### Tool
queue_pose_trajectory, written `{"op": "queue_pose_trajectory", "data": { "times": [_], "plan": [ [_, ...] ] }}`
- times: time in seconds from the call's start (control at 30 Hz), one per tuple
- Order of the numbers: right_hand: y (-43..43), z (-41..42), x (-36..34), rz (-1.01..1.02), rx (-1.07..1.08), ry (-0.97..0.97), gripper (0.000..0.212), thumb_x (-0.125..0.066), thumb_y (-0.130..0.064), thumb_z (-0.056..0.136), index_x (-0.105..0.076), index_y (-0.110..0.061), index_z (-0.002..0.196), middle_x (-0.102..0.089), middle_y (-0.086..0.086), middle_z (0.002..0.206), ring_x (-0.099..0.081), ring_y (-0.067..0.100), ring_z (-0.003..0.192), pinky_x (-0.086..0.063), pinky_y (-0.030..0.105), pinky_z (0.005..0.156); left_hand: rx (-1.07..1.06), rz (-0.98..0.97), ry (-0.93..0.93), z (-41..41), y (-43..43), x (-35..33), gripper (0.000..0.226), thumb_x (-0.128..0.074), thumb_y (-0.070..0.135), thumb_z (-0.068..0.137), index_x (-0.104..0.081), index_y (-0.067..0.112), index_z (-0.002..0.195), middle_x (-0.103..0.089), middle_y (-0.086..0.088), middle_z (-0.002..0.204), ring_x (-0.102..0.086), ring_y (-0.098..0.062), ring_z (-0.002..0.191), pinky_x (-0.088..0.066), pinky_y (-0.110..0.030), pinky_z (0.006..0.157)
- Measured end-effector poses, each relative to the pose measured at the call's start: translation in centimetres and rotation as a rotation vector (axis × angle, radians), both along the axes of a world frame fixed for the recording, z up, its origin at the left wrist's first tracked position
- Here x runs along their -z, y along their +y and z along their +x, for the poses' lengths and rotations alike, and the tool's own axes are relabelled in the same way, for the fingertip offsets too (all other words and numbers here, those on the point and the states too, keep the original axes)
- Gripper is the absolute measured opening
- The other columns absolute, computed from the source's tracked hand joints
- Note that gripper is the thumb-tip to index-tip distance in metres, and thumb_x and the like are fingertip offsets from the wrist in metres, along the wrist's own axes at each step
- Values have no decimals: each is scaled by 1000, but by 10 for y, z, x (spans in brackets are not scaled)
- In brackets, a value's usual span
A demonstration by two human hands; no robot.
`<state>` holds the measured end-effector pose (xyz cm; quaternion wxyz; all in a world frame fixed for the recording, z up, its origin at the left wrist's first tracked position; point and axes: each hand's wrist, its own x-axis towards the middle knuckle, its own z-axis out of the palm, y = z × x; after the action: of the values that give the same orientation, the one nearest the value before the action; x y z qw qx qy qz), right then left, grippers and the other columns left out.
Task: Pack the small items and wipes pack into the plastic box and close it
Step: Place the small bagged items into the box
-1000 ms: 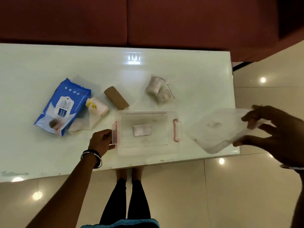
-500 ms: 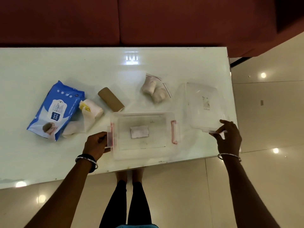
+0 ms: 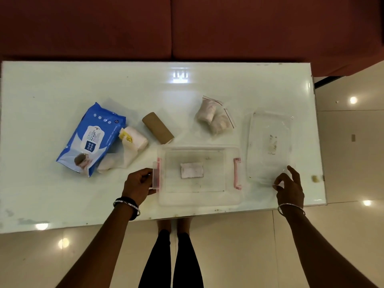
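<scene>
The clear plastic box with pink latches stands open near the table's front edge, a small white label or pad inside. My left hand grips its left latch. The clear lid lies flat on the table right of the box, and my right hand rests at its near edge, fingers loosening from it. The blue wipes pack lies at the left, a white wrapped roll beside it, a brown cardboard tube behind the box, and two small zip bags at back right.
The glossy white table ends close behind my right hand on the right. A dark red sofa runs along the far side. A small yellowish scrap lies by the right edge. My legs stand under the front edge.
My right hand carried the lid from the air at the right, laid it flat on the table beside the box and is easing off it. My left hand stayed on the latch.
</scene>
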<state>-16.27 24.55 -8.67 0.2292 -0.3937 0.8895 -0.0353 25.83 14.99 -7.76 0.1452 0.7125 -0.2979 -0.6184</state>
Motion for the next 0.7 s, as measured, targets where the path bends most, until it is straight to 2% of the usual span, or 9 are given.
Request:
{"op": "queue_pose_trajectory", "data": {
  "times": [0.1,0.17,0.23,0.3,0.4,0.47,0.57,0.63,0.7],
  "plan": [
    [-7,4,-6,39,58,17,38,-52,27,72,-64,-8,82,-38,3,154,-45,32,137,-53,42,90,10,-8,-4,-1,-1,-2,23,-54,2,94,-68,5,111,-72,-20,104,-70,-35,95,-59,-40,78],
    [-20,12,-13,8,143,33,38,-52,22,71,-68,-8,87,-49,10,146,-41,32,140,-45,41,99,38,-9,-29,-1,-3,-6,20,-54,2,93,-70,9,104,-72,-19,100,-70,-34,92,-60,-46,80],
    [-39,25,-24,-144,208,53,32,-55,14,72,-70,-10,88,-66,16,122,-58,35,120,-44,37,94,104,-46,-104,-2,-7,-12,18,-55,5,94,-70,13,98,-72,-17,94,-71,-32,87,-60,-49,79],
    [-62,41,-34,-298,309,-22,23,-60,4,76,-71,-13,87,-75,12,97,-70,31,93,-49,36,86,230,-173,-269,-3,-14,-20,17,-54,12,94,-71,15,94,-73,-11,84,-71,-28,80,-60,-46,77],
    [-103,66,-43,-479,551,-360,11,-65,-6,81,-69,-11,90,-73,16,82,-74,32,78,-58,48,82,392,-467,-532,-12,-36,-40,18,-54,24,95,-71,19,93,-75,-3,78,-70,-23,74,-57,-40,70],
    [-130,80,-41,-502,580,-421,11,-66,-10,83,-67,-11,93,-73,19,84,-73,34,78,-58,51,82,370,-597,-548,-29,-59,-52,20,-53,29,95,-70,18,93,-75,-3,79,-69,-22,72,-57,-38,66],
    [-166,91,-29,-374,591,-437,23,-72,-21,83,-66,-9,101,-73,19,97,-70,38,90,-53,52,90,317,-696,-528,-66,-99,-59,23,-53,28,96,-69,14,89,-72,-5,78,-66,-22,70,-52,-32,62],
    [-186,95,-22,-234,588,-439,35,-74,-30,81,-65,-10,109,-72,13,105,-68,36,99,-52,45,95,316,-724,-544,-89,-127,-55,25,-52,29,95,-69,12,87,-72,-7,80,-66,-23,74,-51,-33,65],
    [-200,99,-17,-99,542,-396,43,-74,-37,81,-64,-12,114,-69,9,115,-64,31,110,-47,32,94,299,-672,-480,-110,-149,-46,25,-54,30,93,-69,11,86,-73,-6,83,-67,-24,79,-52,-35,71]
  ]
}}
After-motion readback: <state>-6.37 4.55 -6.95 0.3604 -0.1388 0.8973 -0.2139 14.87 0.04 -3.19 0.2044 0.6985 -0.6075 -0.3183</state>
